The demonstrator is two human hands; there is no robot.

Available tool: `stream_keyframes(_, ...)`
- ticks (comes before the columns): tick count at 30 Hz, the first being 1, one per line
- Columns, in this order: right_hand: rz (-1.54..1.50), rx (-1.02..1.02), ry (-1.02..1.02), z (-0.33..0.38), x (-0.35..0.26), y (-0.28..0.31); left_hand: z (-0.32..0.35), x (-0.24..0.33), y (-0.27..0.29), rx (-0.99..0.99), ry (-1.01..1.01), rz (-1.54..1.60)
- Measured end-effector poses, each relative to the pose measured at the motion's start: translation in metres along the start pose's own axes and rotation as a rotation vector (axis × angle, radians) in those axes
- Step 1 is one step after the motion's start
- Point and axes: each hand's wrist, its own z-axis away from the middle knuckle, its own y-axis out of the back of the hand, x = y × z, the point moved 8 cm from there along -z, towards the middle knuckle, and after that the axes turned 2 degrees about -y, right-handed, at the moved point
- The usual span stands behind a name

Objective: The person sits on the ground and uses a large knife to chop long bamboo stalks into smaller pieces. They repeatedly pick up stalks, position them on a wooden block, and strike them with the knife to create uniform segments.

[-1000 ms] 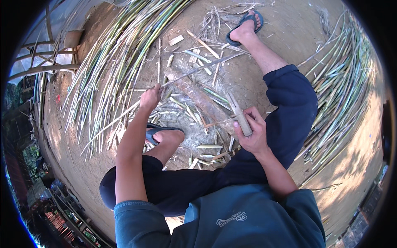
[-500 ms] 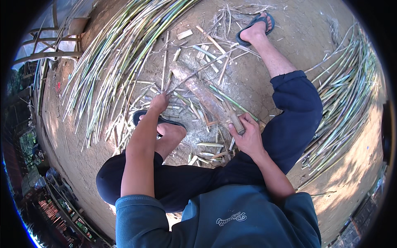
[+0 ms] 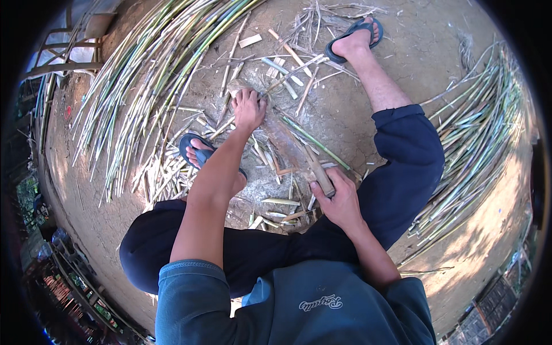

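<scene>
Thin stick [image 3: 293, 75], w/ the L hand [image 3: 249, 110] at the log's upper end: we see it slant up & to the R, its far end amid cut pcs [image 3: 282, 71] on the ground [image 3: 425, 52]. L fingers are curled closed round it, knuckles up. The log [image 3: 286, 141] lies diagonally btwn the feet, part hidden by the L hand. At its lower end we note a wooden-handled tool [image 3: 323, 177], gripped in the R hand [image 3: 341, 198], thumb on the near side, fingers wrapped round the far side; the tool's tip blends w/ the log, so we can't tell its shape. Just R of the log, a green stalk [image 3: 316, 142] runs approx. parallel. Further out we find the L sandal [image 3: 202, 154] nr more split pcs, & the R sandal [image 3: 375, 39] well apart, nr dry husks [image 3: 307, 29]. Outermost: a long stalk pile, L side [image 3: 155, 86]; a 2nd pile, R side [image 3: 477, 144].
</scene>
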Motion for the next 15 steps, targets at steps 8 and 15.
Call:
stream_keyframes(8,-0.177,-0.094,-0.217,-0.007,0.020,-0.015,-0.019,0.008,0.000,-0.056,0.049,-0.042)
stream_keyframes(15,-0.055,-0.003,-0.214,-0.015,0.001,-0.012,-0.021,-0.003,-0.009,-0.081,0.180,-0.023)
